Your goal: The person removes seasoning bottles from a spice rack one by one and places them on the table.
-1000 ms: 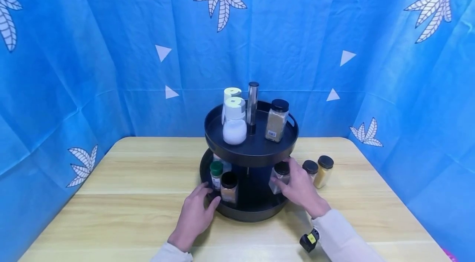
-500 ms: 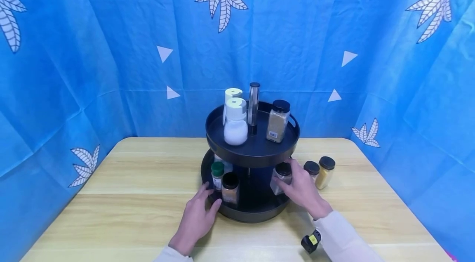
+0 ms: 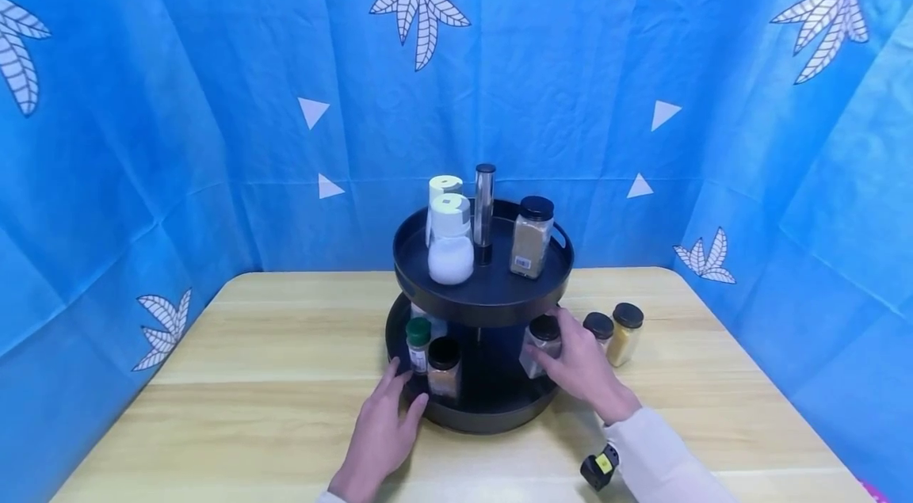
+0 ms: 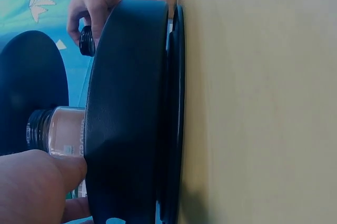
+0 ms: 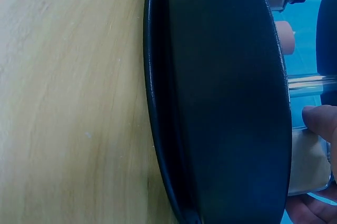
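A black two-tier turntable organizer (image 3: 485, 417) stands on the table. My right hand (image 3: 579, 360) reaches into its lower tier and holds a clear square spice jar (image 3: 540, 359) with a black lid, thumb on one side and fingers on the other. The right wrist view shows the same jar (image 5: 306, 163) just inside the tray wall. My left hand (image 3: 381, 424) rests at the front left of the lower rim, fingers spread, its tips touching the rim. Beside it stand a black-lidded jar (image 3: 444, 378) of brown spice and a small green-capped bottle (image 3: 418, 346).
On the upper tier are two white-capped bottles (image 3: 451, 249), a metal post (image 3: 484, 210) and a jar (image 3: 531, 241) of tan powder. Two more black-lidded jars, one of yellow spice (image 3: 624, 341), stand on the table (image 3: 214, 408) to the right. A blue curtain (image 3: 542, 75) surrounds the back and sides.
The head view has tilted slightly, so the scene sits a little lower. Both hands stay nearly where they were, the right one still holding the jar.
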{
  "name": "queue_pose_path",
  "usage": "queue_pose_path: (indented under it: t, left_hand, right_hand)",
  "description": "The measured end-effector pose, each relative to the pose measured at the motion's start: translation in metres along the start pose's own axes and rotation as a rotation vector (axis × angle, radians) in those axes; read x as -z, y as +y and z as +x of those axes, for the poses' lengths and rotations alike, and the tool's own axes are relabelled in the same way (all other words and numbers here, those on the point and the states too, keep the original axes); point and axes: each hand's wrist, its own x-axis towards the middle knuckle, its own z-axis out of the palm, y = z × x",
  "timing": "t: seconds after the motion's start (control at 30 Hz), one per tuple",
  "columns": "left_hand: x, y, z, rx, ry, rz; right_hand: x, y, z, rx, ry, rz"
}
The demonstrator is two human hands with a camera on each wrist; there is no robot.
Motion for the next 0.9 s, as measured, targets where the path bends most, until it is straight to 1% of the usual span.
queue_pose_path:
  t: [0.1,0.13,0.3,0.43,0.57,0.9]
  left_hand:
    - [0.0001,-0.0006,-0.0044,0.003,-0.026,0.008]
    - [0.0,-0.0011,-0.0057,-0.005,-0.03,0.007]
    - [-0.0006,-0.0034,-0.0096,-0.031,-0.037,-0.011]
    - [-0.0009,-0.0059,-0.0092,-0.033,-0.038,-0.016]
    - [-0.001,-0.0078,-0.0091,-0.017,-0.043,-0.024]
    - [-0.0003,-0.0042,-0.0054,-0.009,-0.03,-0.023]
  right_hand:
    - [-0.0014,0.0001,-0.0008,-0.015,-0.012,0.001]
    - [-0.0017,0.0002,-0.0008,-0.016,-0.011,0.001]
    - [-0.0026,0.0011,-0.0002,0.006,0.005,0.001]
    - [-0.0028,0.0009,-0.0006,0.003,0.011,-0.004]
    - [-0.0032,-0.0011,-0.0016,-0.015,0.017,0.0]
    - [-0.0025,-0.0011,0.001,-0.007,0.045,-0.004]
